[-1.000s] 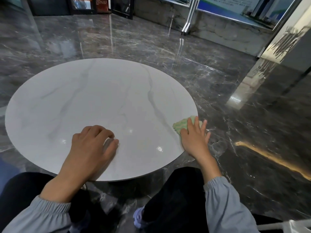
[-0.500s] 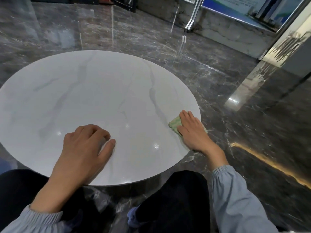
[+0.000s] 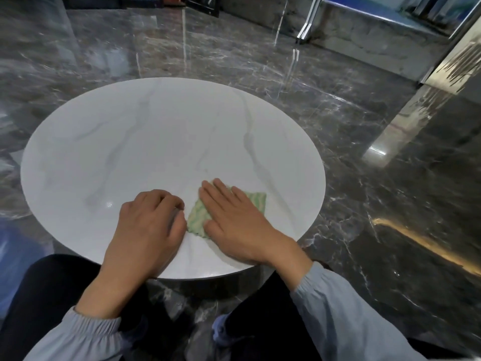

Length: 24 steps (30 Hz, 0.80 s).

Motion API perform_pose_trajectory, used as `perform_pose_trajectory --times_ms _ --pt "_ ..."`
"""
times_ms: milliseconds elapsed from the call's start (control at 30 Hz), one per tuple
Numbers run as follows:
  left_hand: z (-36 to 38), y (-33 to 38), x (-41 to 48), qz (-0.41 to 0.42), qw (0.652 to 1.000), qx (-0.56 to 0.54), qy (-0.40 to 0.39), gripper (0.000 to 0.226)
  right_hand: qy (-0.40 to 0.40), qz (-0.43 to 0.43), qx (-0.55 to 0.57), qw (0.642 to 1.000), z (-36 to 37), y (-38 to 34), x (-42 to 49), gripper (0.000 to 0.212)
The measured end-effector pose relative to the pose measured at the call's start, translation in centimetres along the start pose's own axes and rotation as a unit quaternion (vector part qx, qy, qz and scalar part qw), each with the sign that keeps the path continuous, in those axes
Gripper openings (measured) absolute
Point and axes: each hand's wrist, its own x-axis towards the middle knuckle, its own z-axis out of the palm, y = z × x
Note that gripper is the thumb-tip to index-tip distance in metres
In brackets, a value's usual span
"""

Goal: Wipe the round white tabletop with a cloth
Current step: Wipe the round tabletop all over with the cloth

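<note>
head view: the round white table [image 3: 156,142], faintly veined in grey, stands on a glossy dark marble floor [image 3: 377,243]. the green patterned cloth [image 3: 197,218] lies flat on the near part of the table, a little right of its middle. the right hand [image 3: 234,225] lies palm down on the cloth, fingers straight and close together, thumb out to the side; cloth corners show on either side of it. the left hand [image 3: 148,230] rests on the table just beside the cloth's left edge, fingers loosely bent, tips on the surface, holding nothing. whether it touches the cloth cannot be told. light blue-grey sleeves [image 3: 338,311] cover both forearms.
</note>
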Motion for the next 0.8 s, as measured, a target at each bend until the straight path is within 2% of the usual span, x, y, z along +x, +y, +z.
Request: perform_pose_trajectory --times_ms 133,233,300,400,500,567,667,733,800 --pt "-0.1 0.1 -0.1 0.000 1.000 -0.008 0.012 0.019 -0.013 -0.001 0.011 1.000 -0.3 1.3 -4.3 0.070" --pt "-0.1 0.0 -0.1 0.004 1.000 -0.011 0.013 0.017 -0.003 0.102 0.003 0.995 -1.5 7.7 -4.3 0.074" --pt "-0.1 -0.1 -0.1 0.005 1.000 -0.011 0.013 0.018 0.007 0.185 0.011 0.983 -2.1 11.8 -3.8 0.065" --pt "-0.1 -0.1 -0.1 0.004 1.000 -0.011 0.014 0.020 0.014 0.236 0.006 0.972 -2.3 13.4 -3.0 0.059" --pt "0.0 -0.1 0.0 0.004 1.000 -0.008 0.015 0.021 -0.006 0.195 -0.006 0.981 -1.6 9.2 -2.6 0.064" --pt "0.0 -0.2 0.0 -0.002 1.000 -0.009 0.016 0.022 0.003 0.123 -0.031 0.992 -0.5 4.5 -3.4 0.073" --pt "0.0 0.0 0.0 0.000 1.000 -0.010 0.016 0.021 0.009 0.007 -0.020 1.000 0.8 -1.7 -5.7 0.069" --pt "-0.1 0.0 0.0 0.000 1.000 -0.010 0.017 0.019 0.008 -0.014 -0.004 1.000 0.9 -2.5 -6.5 0.067" --pt "-0.1 0.0 0.0 -0.003 1.000 -0.011 0.015 0.017 0.028 0.002 -0.010 1.000 0.6 -0.4 -6.2 0.068"
